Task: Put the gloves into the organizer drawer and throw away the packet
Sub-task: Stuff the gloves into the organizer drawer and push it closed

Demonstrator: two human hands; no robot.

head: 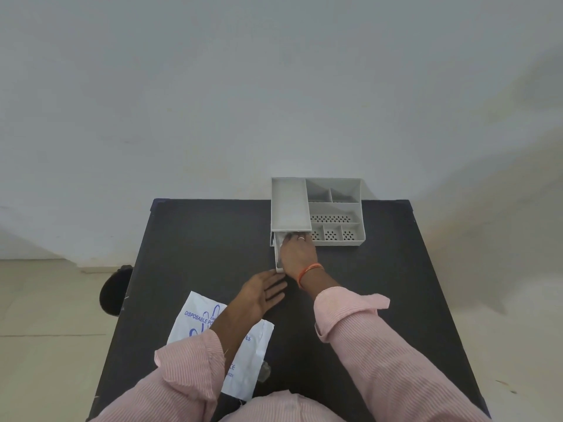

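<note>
A grey organizer (335,208) stands at the far edge of the black table (198,239). Its drawer (277,254) is pulled out toward me at the lower left. My right hand (298,254) reaches palm down into the drawer, fingers curled over pale, shiny gloves (286,237), which are mostly hidden under the hand. My left hand (265,292) lies flat and open on the table, its fingertips at the drawer's front corner. The white packet (195,318) with blue print lies flat near me, partly under my left forearm.
A black round object (114,292) sits on the floor beside the table's left edge. A small crumpled clear scrap (264,371) lies on the table beside the packet. A pale wall rises right behind the organizer.
</note>
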